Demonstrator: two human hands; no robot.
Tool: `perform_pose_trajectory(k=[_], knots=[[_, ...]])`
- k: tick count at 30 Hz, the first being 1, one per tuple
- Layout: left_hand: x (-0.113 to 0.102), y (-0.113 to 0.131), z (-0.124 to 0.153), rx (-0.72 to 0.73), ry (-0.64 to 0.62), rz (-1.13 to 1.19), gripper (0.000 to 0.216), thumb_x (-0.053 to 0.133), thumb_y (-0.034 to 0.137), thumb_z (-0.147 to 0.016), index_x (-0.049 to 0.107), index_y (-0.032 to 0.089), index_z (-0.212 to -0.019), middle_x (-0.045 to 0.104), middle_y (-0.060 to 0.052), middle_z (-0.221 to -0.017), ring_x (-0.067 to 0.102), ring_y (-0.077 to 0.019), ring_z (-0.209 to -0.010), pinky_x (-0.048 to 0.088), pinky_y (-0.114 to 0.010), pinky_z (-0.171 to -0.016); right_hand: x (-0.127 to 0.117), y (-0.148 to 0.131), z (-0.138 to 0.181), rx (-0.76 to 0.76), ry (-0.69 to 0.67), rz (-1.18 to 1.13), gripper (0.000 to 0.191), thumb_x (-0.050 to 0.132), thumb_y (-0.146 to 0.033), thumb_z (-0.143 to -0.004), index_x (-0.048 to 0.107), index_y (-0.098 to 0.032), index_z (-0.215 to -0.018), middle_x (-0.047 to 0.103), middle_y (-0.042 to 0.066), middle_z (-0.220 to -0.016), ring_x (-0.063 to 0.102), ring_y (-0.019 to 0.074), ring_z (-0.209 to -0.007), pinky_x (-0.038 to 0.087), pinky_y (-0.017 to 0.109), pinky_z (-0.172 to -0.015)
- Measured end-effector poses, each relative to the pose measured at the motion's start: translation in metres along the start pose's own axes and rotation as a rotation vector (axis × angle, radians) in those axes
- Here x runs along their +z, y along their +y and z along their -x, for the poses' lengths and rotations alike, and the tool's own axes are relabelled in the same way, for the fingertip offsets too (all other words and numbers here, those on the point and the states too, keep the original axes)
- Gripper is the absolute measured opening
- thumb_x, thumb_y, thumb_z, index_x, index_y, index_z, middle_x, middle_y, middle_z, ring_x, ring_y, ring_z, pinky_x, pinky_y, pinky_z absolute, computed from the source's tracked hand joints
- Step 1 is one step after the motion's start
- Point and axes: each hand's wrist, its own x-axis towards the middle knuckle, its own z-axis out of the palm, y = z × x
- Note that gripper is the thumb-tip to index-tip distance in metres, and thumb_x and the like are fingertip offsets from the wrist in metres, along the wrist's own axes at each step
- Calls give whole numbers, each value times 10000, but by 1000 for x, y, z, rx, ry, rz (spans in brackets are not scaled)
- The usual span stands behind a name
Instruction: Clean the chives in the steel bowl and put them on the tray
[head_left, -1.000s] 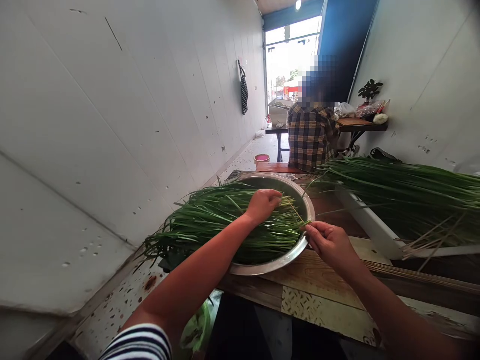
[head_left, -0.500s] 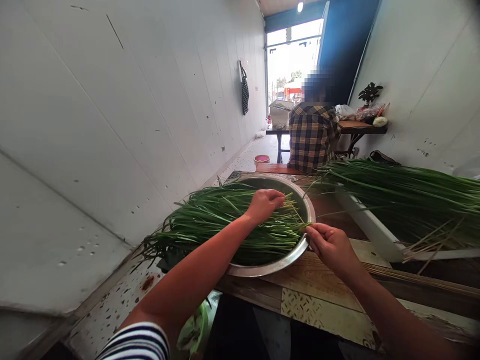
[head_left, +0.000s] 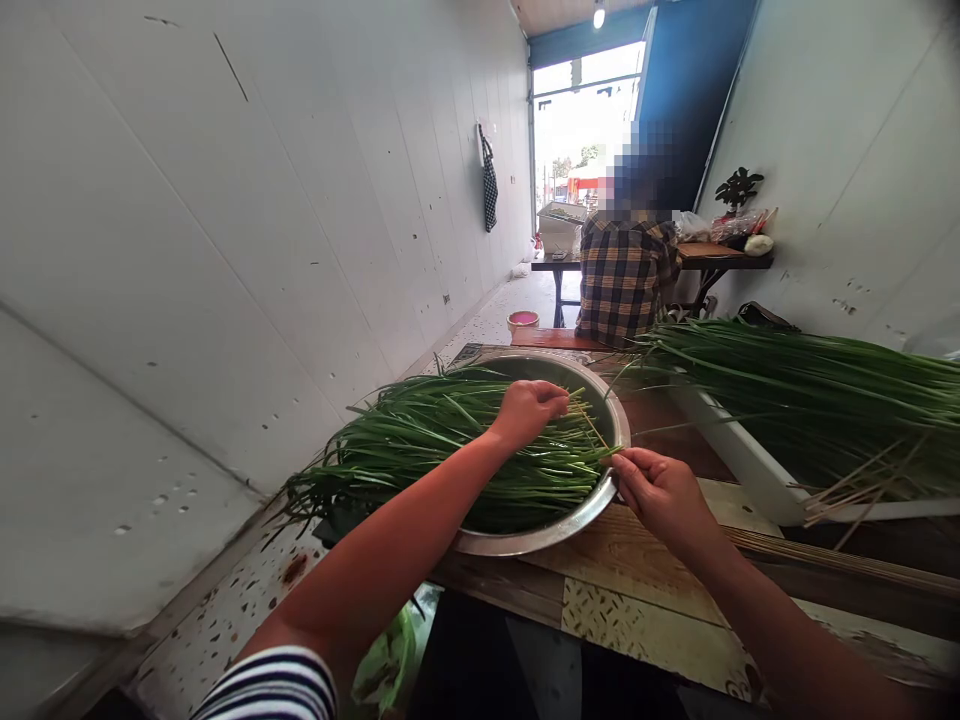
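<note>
A steel basin (head_left: 517, 543) holds a heap of long garlic chives (head_left: 442, 420), their pale cut ends toward the right rim. Above those ends my left hand (head_left: 529, 412) is closed in a pinch on a thin bamboo skewer (head_left: 592, 422). The skewer slants down to my right hand (head_left: 660, 490), whose thumb and fingers pinch the end of a chive at the basin's right rim. Whether the skewer's lower end passes through that chive is too small to tell.
Right of the basin, more chives (head_left: 810, 370) lie over a white foam box (head_left: 735, 445), with loose skewers (head_left: 862, 490) at its near corner. Long thin sticks (head_left: 832, 560) lie on the wood-patterned tabletop (head_left: 637, 610). Ahead sits a person in a plaid shirt (head_left: 626, 275) at another table.
Both hands keep almost the same place and grip. The person ahead shifts slightly; otherwise there is little visible difference.
</note>
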Motion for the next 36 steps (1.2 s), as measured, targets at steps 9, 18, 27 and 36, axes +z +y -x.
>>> perform_pose_trajectory(k=[9, 18, 27, 36], knots=[[0, -3, -1, 23, 27, -12, 154, 670, 206, -692, 716, 105, -799, 693, -40, -658, 582, -98, -562, 482, -221, -606, -1, -1, 1, -6, 3, 27, 346, 519, -462, -844, 568, -159, -684, 394, -39, -530, 302, 91, -488, 228, 227, -447], [0, -8, -2, 60, 32, -52, 178, 675, 241, -683, 725, 119, -803, 712, -54, -704, 609, -120, -612, 491, -236, -628, 0, 0, 0, 3, -1, -10, 322, 535, -453, -834, 589, -163, -705, 432, -26, -557, 334, 98, -502, 254, 230, -456], [1, -5, 1, 62, 52, -50, 182, 688, 249, -665, 731, 131, -796, 719, -49, -729, 620, -126, -637, 489, -237, -644, -1, 1, 0, 5, 3, 2, 352, 530, -478, -827, 575, -160, -682, 406, -33, -535, 316, 93, -485, 237, 229, -445], [5, 12, 13, 26, 60, -94, 163, 675, 229, -674, 747, 129, -780, 704, -30, -662, 578, -113, -571, 453, -225, -581, 4, -4, 3, 4, 63, 12, 371, 532, -496, -812, 582, -161, -662, 421, -33, -493, 323, 89, -443, 233, 228, -417]])
